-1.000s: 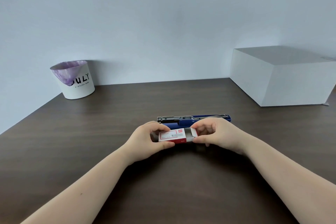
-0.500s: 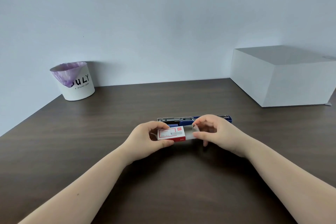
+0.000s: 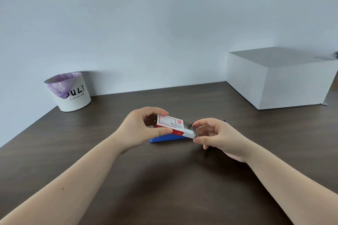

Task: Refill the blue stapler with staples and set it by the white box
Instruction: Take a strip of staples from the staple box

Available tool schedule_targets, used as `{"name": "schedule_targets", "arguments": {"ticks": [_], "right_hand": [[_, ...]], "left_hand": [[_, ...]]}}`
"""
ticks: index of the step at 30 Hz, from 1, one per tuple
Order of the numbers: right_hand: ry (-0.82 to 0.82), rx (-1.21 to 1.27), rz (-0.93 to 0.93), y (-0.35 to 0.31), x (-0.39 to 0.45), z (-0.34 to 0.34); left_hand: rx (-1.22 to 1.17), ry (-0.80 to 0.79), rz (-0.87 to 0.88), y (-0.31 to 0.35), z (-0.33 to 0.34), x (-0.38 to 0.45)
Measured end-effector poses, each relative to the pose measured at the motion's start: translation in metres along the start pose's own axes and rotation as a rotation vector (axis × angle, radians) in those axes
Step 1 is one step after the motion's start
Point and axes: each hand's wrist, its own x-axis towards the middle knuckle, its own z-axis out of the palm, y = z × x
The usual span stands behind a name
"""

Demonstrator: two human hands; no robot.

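Observation:
My left hand [image 3: 141,129] grips a small red-and-white staple box [image 3: 171,124] by its left end, lifted above the table and tilted down to the right. The box's right end is open. My right hand [image 3: 216,136] pinches the open flap at that end between thumb and fingers. The blue stapler [image 3: 165,138] lies on the table just behind and below the box, mostly hidden by it and my hands. The white box [image 3: 278,80] stands at the far right against the wall.
A white paper bin [image 3: 73,95] with a purple liner stands at the back left near the table's left edge. The dark wooden table [image 3: 173,179] stretches toward me, under my forearms.
Both hands have lifted the staple box up off the table and tilted it. The stapler, seen opened out behind the hands before, is now largely covered.

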Motion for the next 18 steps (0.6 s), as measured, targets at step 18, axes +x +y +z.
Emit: {"name": "schedule_targets", "arguments": {"ticks": [18], "right_hand": [[0.044,-0.769,-0.174,-0.003,0.009,0.019]], "left_hand": [[-0.084,0.049,-0.031,-0.036,0.024,-0.013]]}}
